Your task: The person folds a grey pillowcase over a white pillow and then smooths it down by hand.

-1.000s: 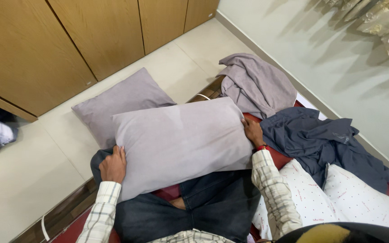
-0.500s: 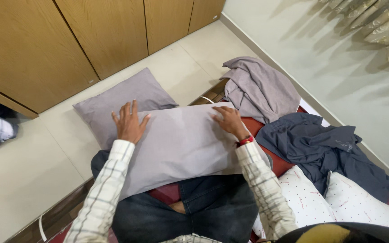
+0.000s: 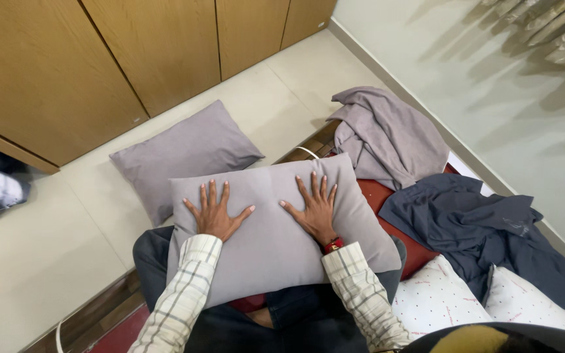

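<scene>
- Hands press flat on a grey pillow (image 3: 273, 232) that lies across the person's lap, on dark trousers (image 3: 308, 314).
- Left hand (image 3: 216, 214) rests palm down on the pillow's left half, fingers spread wide and straight, gripping nothing.
- Right hand (image 3: 315, 209) rests palm down on the right half, fingers likewise splayed and open, a red band at the wrist.
- Pillow's long axis runs side to side before the person, tilted a little so the right end sits farther away; the fingers of both hands point away from the body, across that axis.
- Each hand sits about equally far from the pillow's middle, so neither is clearly nearer; the short ends lie outward of both hands, the left end beyond the left hand, the right end beyond the right.
- Second grey pillow (image 3: 181, 153) lies on the pale floor (image 3: 47, 261) just beyond, its near corner tucked behind the first one.
- Crumpled grey cloth (image 3: 390, 134) lies to the right of the far edge, and a dark blue garment (image 3: 485, 229) is heaped farther right on a red surface (image 3: 377, 196).
- White dotted pillows (image 3: 439, 297) lie at lower right, cut off by the frame.
- Pillow's near edge is hidden under the checked sleeves (image 3: 184, 301), and what is beneath the palms cannot be seen.
- Wooden cupboard doors (image 3: 99, 59) fill the upper left; a dark and pale thing at the left edge is too cut off to identify.
</scene>
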